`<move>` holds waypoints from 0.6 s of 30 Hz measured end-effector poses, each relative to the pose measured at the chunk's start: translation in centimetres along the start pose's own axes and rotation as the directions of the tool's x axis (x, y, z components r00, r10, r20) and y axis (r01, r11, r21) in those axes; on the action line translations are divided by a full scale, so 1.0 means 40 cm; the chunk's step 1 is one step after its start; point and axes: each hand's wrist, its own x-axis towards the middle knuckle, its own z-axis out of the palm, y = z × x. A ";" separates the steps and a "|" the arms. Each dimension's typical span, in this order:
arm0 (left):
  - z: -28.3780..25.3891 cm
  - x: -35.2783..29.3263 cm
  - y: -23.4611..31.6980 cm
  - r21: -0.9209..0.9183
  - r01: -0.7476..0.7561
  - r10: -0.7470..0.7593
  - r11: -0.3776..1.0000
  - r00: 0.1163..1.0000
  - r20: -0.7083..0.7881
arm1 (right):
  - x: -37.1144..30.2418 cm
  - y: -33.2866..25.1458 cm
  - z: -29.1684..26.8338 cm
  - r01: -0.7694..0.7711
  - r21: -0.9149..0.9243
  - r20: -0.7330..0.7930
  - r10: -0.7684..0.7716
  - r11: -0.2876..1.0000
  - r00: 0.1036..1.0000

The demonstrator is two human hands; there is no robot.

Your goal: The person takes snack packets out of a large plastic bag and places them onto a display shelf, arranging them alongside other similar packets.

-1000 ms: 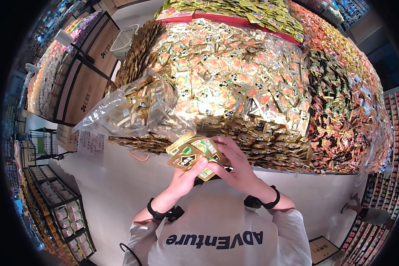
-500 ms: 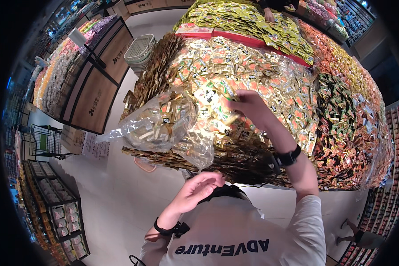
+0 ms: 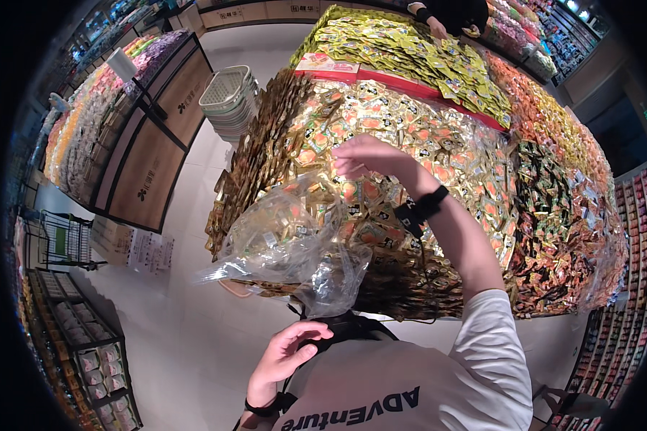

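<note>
My right hand reaches over a heap of small gold snack packets with orange pictures on them. Its fingers point left, stretched out with the thumb a little apart, and I see nothing in them. Just below and left of it, a clear plastic bag lies on the heap, with packets showing inside or through it. The bag's loose end hangs over the near edge of the heap. Close to my body, my left hand is loosely curved, thumb and fingers apart, holding nothing.
Yellow-green packets lie beyond a red-and-white divider. Another person's hand is at the far edge. Stacked baskets stand left of the display, near a candy stand. Dark packets fill the right side.
My right hand has moved left across the packets, from beside a green-and-gold packet to above the bag. My left hand has lowered slightly. The view has shifted a little.
</note>
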 end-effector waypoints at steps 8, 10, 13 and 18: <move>-0.134 0.044 0.096 0.081 -0.127 0.124 0.989 0.991 0.043 | -0.254 -0.169 0.263 -0.086 -0.679 -0.298 -0.167 0.729 0.940; -0.165 0.062 0.107 0.101 -0.166 0.164 0.981 0.986 0.023 | -0.298 -0.175 0.355 0.019 -0.736 -0.177 -0.220 0.676 0.959; -0.184 0.078 0.115 0.093 -0.176 0.179 0.980 0.984 -0.018 | -0.290 -0.127 0.457 0.230 -0.832 0.072 -0.312 0.505 0.947; -0.196 0.092 0.143 0.285 -0.190 0.184 0.940 0.982 0.050 | -0.190 0.031 0.488 0.009 -0.971 -0.061 -0.284 0.237 0.957</move>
